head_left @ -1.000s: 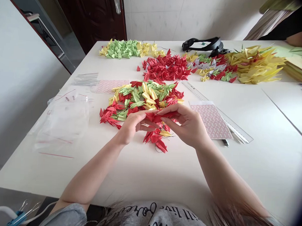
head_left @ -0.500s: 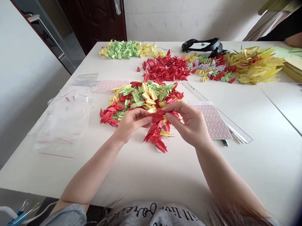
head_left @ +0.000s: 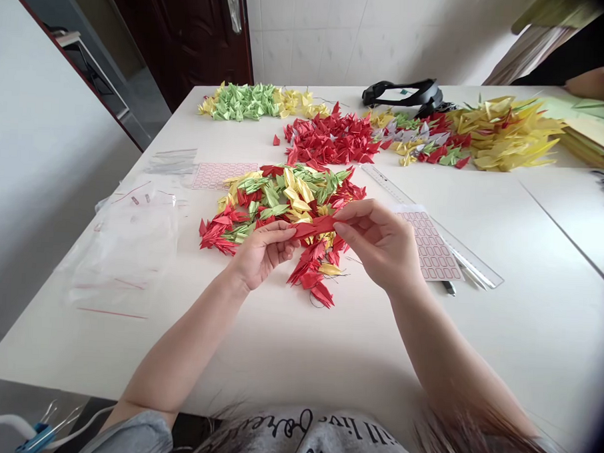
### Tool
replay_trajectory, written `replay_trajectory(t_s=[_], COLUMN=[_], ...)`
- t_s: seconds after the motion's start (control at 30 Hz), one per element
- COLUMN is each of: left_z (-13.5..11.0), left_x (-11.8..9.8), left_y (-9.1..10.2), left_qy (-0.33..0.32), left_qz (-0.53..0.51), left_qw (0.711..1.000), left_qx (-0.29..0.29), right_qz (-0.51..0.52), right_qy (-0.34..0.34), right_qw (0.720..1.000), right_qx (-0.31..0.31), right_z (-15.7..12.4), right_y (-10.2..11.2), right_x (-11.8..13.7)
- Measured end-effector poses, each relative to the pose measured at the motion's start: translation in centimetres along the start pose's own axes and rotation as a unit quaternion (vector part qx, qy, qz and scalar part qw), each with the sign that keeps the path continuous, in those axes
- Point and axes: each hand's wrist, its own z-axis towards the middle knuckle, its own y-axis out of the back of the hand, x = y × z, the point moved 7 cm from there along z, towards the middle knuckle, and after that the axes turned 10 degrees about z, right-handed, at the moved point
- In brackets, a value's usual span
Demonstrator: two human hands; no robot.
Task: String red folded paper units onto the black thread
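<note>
Between my two hands a red folded-paper crane (head_left: 314, 227) is stretched out sideways. My left hand (head_left: 265, 253) pinches its left end between thumb and fingers. At the other end, the thumb and index finger of my right hand (head_left: 381, 245) grip it. Just beyond and beneath lies a heap of flat-folded paper cranes (head_left: 272, 197) in red, green and yellow. Nearest me, a red bunch with thin dark thread (head_left: 310, 279) hangs out of that heap onto the table.
Clear plastic bags (head_left: 125, 245) lie at left. On the right are a pink-printed label sheet (head_left: 434, 249) and a ruler (head_left: 473, 264). Farther back sit red cranes (head_left: 333, 136), green cranes (head_left: 247, 102), yellow ones (head_left: 511, 135) and a black headset-like frame (head_left: 402, 95). A person's arm shows at far right.
My hands have drawn slightly apart, and the red paper crane between them now shows stretched wider. My left fingers have curled under it. The heap has not moved.
</note>
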Motion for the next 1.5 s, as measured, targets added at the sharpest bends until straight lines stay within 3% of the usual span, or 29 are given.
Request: replay_trajectory(t_s=[0.1,0.27,0.33,0.47,0.57,0.77,0.97,1.1,1.27,1.37,1.5], left_z=[0.0,-0.3,-0.3,-0.6,-0.9,-1.1,-0.9,-0.7,-0.6,-0.6,-1.1], left_x=[0.3,0.7,0.4,-1.1,-1.6,-2.1,-1.6,-1.3,0.8,0.6,-1.1], left_y=[-0.2,-0.8,-0.9,-0.9,-0.8,-0.6,-0.7,-0.8,-1.3,-1.1,-1.5], left_qy=[0.029,0.068,0.039,-0.083,-0.121,-0.144,-0.096,-0.081,0.014,-0.016,-0.144], left_qz=[-0.033,-0.05,-0.003,0.112,0.156,0.194,0.187,0.187,0.182,0.201,0.254], left_qw=[0.999,0.995,0.997,0.989,0.98,0.97,0.977,0.978,0.977,0.976,0.955], left_qx=[0.015,0.056,0.064,0.041,0.033,0.021,0.044,0.049,0.106,0.084,0.059], right_qz=[0.004,0.016,0.004,-0.103,-0.169,-0.154,-0.146,-0.165,-0.183,-0.163,-0.043], right_qy=[0.006,-0.025,-0.042,-0.065,-0.009,0.092,0.128,0.154,0.211,0.138,-0.057], right_qw=[1.0,0.999,0.999,0.991,0.983,0.976,0.968,0.964,0.948,0.972,0.997], right_qx=[0.013,-0.018,-0.006,0.047,0.073,0.123,0.158,0.142,0.151,0.098,0.01], right_z=[0.0,-0.1,-0.1,-0.2,-0.3,-0.5,-0.8,-0.9,-1.2,-0.9,-0.7], right_y=[-0.2,0.1,0.0,-0.1,-0.3,-1.4,-2.0,-2.1,-2.7,-2.0,-0.9], right_x=[0.1,-0.4,-0.7,-0.9,0.1,1.7,2.0,2.1,2.4,1.5,-1.3])
